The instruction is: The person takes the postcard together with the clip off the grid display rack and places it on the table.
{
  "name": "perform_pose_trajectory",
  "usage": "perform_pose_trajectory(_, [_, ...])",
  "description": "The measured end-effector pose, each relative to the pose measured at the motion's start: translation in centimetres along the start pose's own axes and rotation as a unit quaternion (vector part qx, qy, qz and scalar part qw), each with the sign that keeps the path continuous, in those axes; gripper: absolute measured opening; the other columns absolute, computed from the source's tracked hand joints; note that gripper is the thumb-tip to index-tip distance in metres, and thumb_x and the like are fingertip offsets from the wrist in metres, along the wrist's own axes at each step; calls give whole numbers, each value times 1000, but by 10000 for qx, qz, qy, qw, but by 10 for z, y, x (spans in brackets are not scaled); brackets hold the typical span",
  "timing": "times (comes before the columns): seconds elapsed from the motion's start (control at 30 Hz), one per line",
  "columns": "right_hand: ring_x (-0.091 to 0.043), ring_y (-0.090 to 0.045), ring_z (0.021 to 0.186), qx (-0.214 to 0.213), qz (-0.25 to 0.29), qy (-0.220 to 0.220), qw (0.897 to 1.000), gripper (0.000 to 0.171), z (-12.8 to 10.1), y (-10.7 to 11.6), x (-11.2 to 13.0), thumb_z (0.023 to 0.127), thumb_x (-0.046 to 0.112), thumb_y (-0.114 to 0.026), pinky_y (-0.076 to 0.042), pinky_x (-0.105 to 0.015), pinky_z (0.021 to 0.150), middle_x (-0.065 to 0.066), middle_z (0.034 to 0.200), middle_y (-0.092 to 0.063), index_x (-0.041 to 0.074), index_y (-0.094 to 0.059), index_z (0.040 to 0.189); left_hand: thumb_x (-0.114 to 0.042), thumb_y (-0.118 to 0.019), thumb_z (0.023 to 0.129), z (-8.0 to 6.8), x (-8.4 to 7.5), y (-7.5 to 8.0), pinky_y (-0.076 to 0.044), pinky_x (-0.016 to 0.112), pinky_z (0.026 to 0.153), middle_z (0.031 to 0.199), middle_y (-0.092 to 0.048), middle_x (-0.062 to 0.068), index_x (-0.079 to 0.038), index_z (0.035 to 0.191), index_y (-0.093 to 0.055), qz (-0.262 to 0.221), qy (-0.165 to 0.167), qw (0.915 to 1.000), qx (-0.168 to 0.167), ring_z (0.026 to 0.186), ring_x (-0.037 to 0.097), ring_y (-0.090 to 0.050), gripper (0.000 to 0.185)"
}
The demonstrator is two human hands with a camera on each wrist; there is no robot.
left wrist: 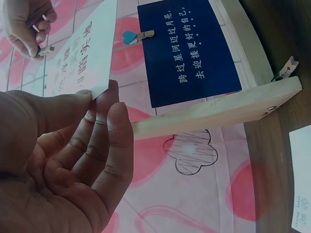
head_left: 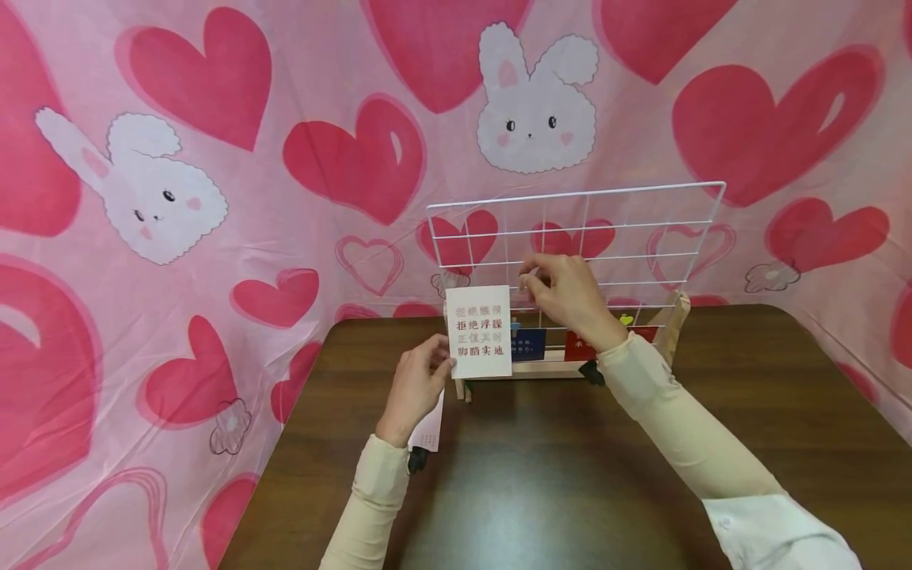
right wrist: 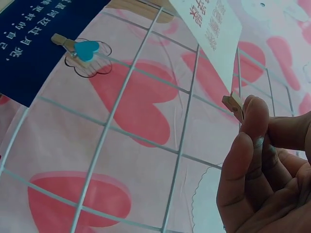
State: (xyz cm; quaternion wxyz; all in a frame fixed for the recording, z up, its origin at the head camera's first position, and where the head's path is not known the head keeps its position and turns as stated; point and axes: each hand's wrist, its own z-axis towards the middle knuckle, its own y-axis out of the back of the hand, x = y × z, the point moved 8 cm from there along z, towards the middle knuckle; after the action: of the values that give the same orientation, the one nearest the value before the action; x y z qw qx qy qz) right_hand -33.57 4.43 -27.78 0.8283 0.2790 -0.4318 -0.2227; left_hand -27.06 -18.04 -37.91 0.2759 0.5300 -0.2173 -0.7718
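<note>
A white card (head_left: 479, 332) printed with rows of red and pale characters is held up before the left part of a white wire grid (head_left: 577, 195). My left hand (head_left: 416, 384) pinches the card by its lower left edge, thumb on the near face. Higher up on the right, my right hand (head_left: 570, 289) pinches a small wooden clothespin (right wrist: 234, 104) between thumb and fingertips. In the right wrist view, the clothespin's tip is right at a corner of the card. Below hangs a dark blue card (left wrist: 189, 53), clipped on by a clothespin with a teal heart (left wrist: 130, 38).
Wooden feet (left wrist: 218, 108) carry the grid on a brown table (head_left: 606, 475). A red card (head_left: 579, 346) hangs right of the blue one, near a yellow clip (head_left: 627, 320). Another clothespin (left wrist: 287, 69) is by the stand. A pale card (head_left: 426, 434) lies beside my left wrist.
</note>
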Motion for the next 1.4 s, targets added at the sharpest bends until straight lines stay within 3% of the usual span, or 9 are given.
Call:
perform_pose_trajectory(0.27, [-21, -57, 59, -21, 27, 3, 10000, 17, -4, 0, -9, 100, 11, -63, -45, -30, 51, -11, 74, -72, 4, -78, 104, -3, -71, 96, -4, 2, -5, -56, 34, 74, 91, -77, 8, -8, 109, -73, 27, 111, 9997, 209, 76, 15, -69, 14])
perform_pose_trajectory(0.57, [-19, -65, 62, 76, 144, -98, 9998, 16, -8, -2, -17, 101, 11, -64, -53, -28, 57, -11, 77, -74, 4, -77, 106, -3, -71, 95, -8, 1, -14, -58, 37, 75, 90, -78, 7, -8, 106, -72, 182, 123, 9991, 364, 82, 18, -73, 12])
perform_pose_trajectory(0.83, [-17, -64, 57, 78, 243, -41, 9997, 15, -12, -3, -25, 101, 10, -63, -50, -26, 52, -10, 73, -74, 4, -76, 104, -5, -72, 95, -10, 2, -23, -55, 30, 71, 90, -77, 6, -9, 108, -72, 249, 131, 9982, 536, 78, 15, -69, 14])
perform_pose_trajectory(1.4, [-17, -66, 61, 231, 339, -147, 9991, 12, -16, -11, -37, 100, 10, -67, -53, -29, 57, -11, 76, -76, 4, -76, 104, -4, -71, 95, -16, 6, -31, -48, 26, 64, 88, -75, 7, -6, 108, -71, 409, 182, 9964, 715, 71, 13, -59, 13])
